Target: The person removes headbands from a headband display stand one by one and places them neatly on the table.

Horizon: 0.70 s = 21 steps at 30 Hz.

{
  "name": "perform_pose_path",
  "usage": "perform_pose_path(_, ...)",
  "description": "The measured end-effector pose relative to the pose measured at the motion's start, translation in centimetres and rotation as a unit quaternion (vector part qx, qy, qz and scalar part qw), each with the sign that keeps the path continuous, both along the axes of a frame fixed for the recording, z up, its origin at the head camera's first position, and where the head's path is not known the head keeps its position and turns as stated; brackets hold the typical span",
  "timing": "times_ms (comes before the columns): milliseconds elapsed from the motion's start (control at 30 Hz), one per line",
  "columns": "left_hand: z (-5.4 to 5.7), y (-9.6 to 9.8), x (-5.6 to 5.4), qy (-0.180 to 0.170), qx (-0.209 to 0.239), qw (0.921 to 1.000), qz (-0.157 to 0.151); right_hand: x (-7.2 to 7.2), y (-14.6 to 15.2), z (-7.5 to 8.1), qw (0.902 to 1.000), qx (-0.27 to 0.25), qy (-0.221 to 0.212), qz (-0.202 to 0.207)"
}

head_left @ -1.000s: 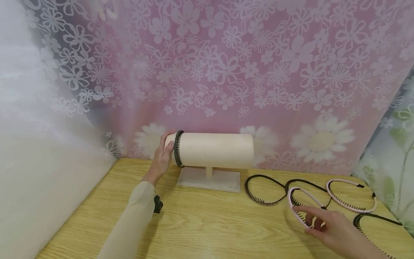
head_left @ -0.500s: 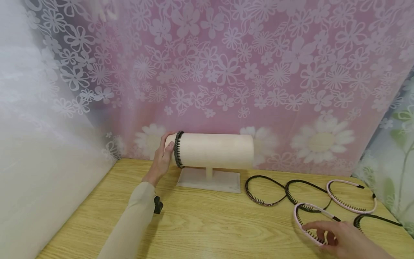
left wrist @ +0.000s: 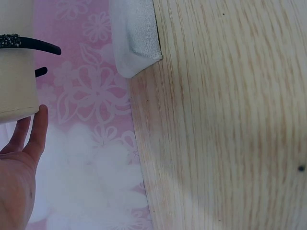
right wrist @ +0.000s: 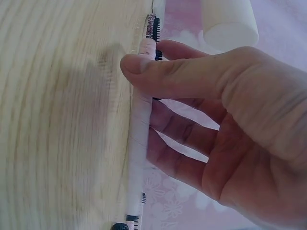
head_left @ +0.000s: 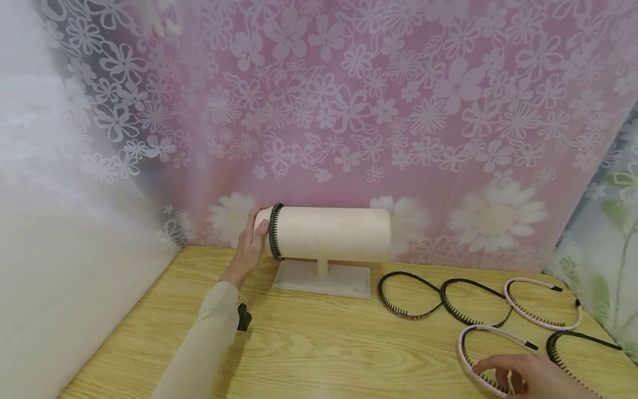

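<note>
A cream cylinder stand (head_left: 334, 234) lies level on a post above a pale base (head_left: 349, 282). One dark toothed headband (head_left: 273, 233) with sparkly trim circles its left end. My left hand (head_left: 247, 252) holds that end, thumb in front; in the left wrist view the fingertips touch the edge of the cylinder (left wrist: 17, 96). At the lower right my right hand (head_left: 533, 378) pinches a pink wrapped headband (head_left: 462, 352) with dark inner teeth, low over the table. The right wrist view shows the thumb across the pink band (right wrist: 139, 122) and fingers behind it.
On the wooden table (head_left: 319, 338) at the right lie a dark headband (head_left: 382, 292), another dark headband (head_left: 443, 296), a pink headband (head_left: 509, 299) and a further dark headband (head_left: 552, 348) partly behind my right hand. A pink floral curtain (head_left: 324, 111) hangs close behind the stand.
My right hand has moved down and slightly right with the pink headband, away from the dark headband it overlapped. The left hand keeps its hold on the stand.
</note>
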<state>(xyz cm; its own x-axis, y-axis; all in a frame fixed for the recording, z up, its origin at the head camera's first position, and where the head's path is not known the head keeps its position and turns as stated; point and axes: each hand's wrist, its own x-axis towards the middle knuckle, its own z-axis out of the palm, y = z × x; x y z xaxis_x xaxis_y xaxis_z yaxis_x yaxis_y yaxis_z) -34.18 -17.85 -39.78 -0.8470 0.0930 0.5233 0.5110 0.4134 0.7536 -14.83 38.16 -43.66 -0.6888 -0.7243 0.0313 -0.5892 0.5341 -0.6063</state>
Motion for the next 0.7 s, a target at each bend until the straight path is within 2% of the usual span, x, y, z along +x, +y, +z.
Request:
perform_pose_path(200,-0.1,0.0,-0.1,0.002,0.004,1.0,-0.001,-1.1,2.6,-3.3,0.9998,-0.003,-0.016,-0.013)
perform_pose_path(300,-0.1,0.0,-0.1,0.003,0.001,1.0,0.001,-1.5,3.0,-3.9,0.9997,-0.003,-0.025,-0.007)
perform_pose_path(367,-0.1,0.0,-0.1,0.001,0.001,1.0,0.001,-1.3,2.6,-3.4,0.9997,-0.007,-0.025,0.004)
perform_pose_path(433,-0.1,0.0,-0.1,0.0,0.002,1.0,0.0,-0.9,1.8,-2.2,0.9996,-0.008,-0.022,0.013)
perform_pose_path(567,-0.1,0.0,-0.1,-0.001,0.004,1.0,0.0,-0.2,0.4,-0.1,0.9991,-0.008,-0.043,-0.002)
perform_pose_path(633,-0.1,0.0,-0.1,-0.001,0.004,1.0,0.0,0.0,0.1,0.4,0.9977,-0.002,-0.065,-0.018)
perform_pose_path(700,-0.1,0.0,0.0,-0.002,0.004,1.0,0.0,-0.2,0.3,0.2,0.9968,-0.002,-0.077,-0.021)
